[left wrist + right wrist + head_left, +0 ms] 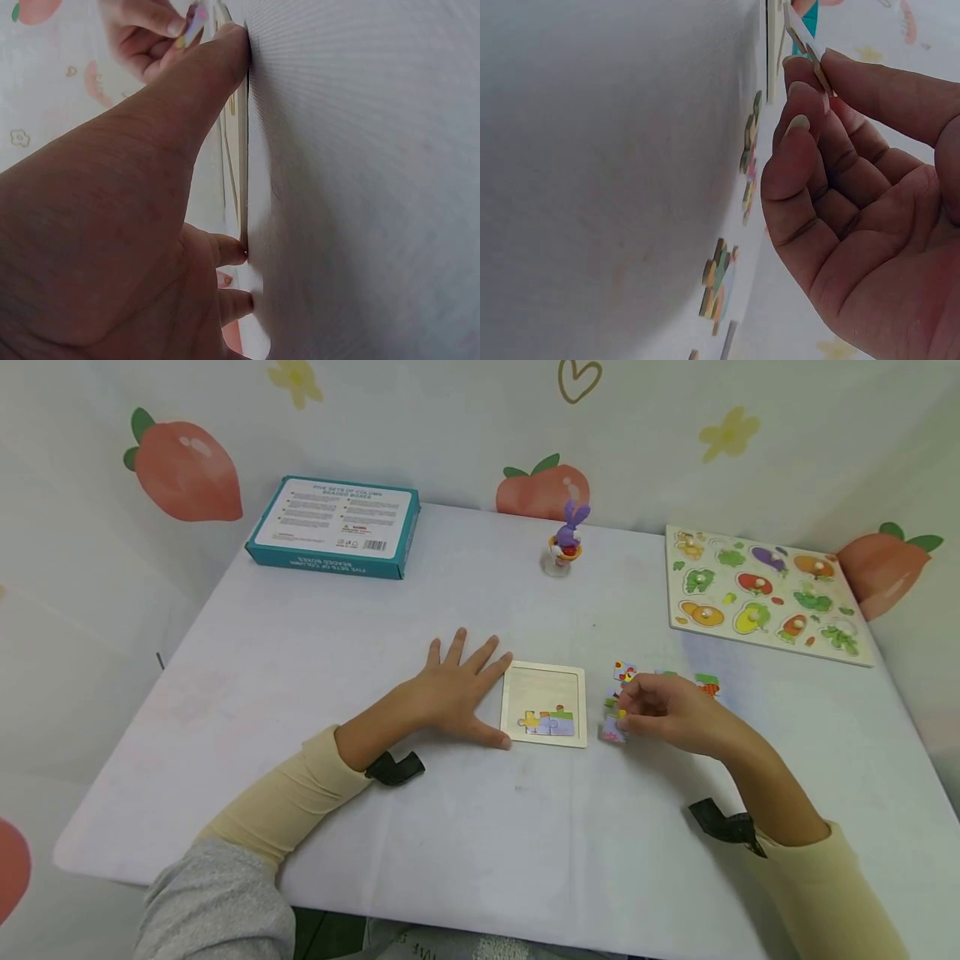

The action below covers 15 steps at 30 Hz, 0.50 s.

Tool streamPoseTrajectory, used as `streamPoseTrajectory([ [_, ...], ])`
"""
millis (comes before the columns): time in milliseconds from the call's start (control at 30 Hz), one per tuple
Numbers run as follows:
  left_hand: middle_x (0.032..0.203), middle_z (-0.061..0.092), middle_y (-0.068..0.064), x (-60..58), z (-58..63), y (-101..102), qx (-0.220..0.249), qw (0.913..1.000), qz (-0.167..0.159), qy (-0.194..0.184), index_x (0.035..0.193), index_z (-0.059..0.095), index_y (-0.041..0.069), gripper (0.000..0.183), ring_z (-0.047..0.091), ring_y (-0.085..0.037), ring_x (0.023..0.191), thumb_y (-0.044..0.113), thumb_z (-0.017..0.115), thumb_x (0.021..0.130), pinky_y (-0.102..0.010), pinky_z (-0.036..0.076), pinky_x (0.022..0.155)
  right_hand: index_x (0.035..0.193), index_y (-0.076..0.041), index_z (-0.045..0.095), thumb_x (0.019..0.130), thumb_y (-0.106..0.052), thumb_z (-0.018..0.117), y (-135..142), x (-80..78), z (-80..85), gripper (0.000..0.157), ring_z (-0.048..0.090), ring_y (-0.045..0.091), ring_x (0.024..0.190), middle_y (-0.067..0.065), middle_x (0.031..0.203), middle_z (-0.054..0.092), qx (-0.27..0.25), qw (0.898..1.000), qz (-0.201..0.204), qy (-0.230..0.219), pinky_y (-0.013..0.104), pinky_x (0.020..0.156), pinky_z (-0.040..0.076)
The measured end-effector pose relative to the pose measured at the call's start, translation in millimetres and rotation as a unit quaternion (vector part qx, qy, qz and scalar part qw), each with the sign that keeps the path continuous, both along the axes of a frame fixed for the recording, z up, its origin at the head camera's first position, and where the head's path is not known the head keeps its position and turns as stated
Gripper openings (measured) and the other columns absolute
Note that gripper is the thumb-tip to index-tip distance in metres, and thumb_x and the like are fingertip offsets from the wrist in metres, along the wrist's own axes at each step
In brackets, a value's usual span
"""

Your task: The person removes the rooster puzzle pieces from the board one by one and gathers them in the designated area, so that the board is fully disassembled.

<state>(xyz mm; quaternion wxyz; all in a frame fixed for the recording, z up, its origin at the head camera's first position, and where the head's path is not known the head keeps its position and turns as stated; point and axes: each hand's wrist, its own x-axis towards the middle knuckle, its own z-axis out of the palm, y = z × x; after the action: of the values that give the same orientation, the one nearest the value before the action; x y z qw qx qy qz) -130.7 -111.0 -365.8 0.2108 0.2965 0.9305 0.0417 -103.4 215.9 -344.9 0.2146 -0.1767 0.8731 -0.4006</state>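
Note:
A square wooden puzzle tray lies on the table, with several joined jigsaw pieces along its lower edge. My left hand is spread flat at the tray's left side. In the left wrist view its thumb and a fingertip touch the tray's edge. Right of the tray, my right hand pinches a purple jigsaw piece between thumb and fingers, raised off the cloth. The right wrist view shows this piece edge-on. Loose jigsaw pieces lie around that hand, some partly hidden by it.
A teal box stands at the back left. At the back middle is a purple rabbit figure on a clear base. A wooden vegetable peg board lies at the back right. More loose pieces lie beyond my right hand.

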Motion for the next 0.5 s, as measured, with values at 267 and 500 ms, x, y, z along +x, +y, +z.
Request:
streamPoseTrajectory([
  [267,0.168,-0.003,-0.011,-0.5,-0.1,-0.1,0.003,1.0,0.001,-0.002,0.163,0.01,0.019,0.122,-0.011,-0.051,0.147,0.084,0.061,0.074,-0.073,0.002,0.109,0.094,-0.008,0.064,0.086,0.0,0.077,3.1,3.6,-5.0,0.017,0.058,0.018,0.08,0.002,0.087,0.063,0.024,0.999,0.006,0.037,0.025,0.069,0.048],
  [500,0.168,-0.003,-0.011,-0.6,-0.2,-0.5,0.006,1.0,-0.001,-0.001,0.163,0.01,0.019,0.122,-0.011,-0.051,0.146,0.084,0.061,0.073,-0.074,0.002,0.109,0.09,-0.01,0.065,0.085,0.0,0.077,0.4,1.6,-11.0,0.016,0.059,0.018,0.079,0.0,0.084,0.063,0.044,0.997,0.009,0.064,0.025,0.07,0.048],
])
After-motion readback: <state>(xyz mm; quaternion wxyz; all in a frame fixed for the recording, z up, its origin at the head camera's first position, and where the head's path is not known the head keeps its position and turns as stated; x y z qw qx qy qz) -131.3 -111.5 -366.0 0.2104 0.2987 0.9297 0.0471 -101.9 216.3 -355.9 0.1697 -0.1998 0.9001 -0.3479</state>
